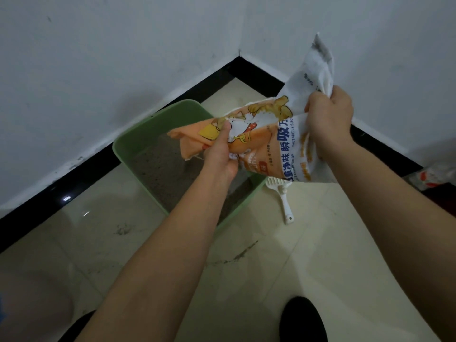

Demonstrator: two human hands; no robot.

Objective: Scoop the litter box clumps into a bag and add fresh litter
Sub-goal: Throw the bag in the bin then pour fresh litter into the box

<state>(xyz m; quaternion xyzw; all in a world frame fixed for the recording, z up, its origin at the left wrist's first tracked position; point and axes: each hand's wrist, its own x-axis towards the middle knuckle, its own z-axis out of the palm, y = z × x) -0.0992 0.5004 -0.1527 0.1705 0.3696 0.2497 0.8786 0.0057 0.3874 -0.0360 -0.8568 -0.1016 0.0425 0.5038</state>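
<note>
An orange and white litter bag (274,134) is held tilted above the green litter box (128,144), its open mouth pointing down and left over the grey litter (162,166). My left hand (222,149) grips the bag near its mouth. My right hand (328,114) grips the raised bottom end of the bag. The white scoop (283,201) lies on the floor just right of the box.
The box sits in a room corner against white walls with a black baseboard (74,169). Scattered litter specks (237,255) mark the beige tile floor. A crumpled white and red bag (434,178) lies at the right edge. My dark shoes (303,319) are at the bottom.
</note>
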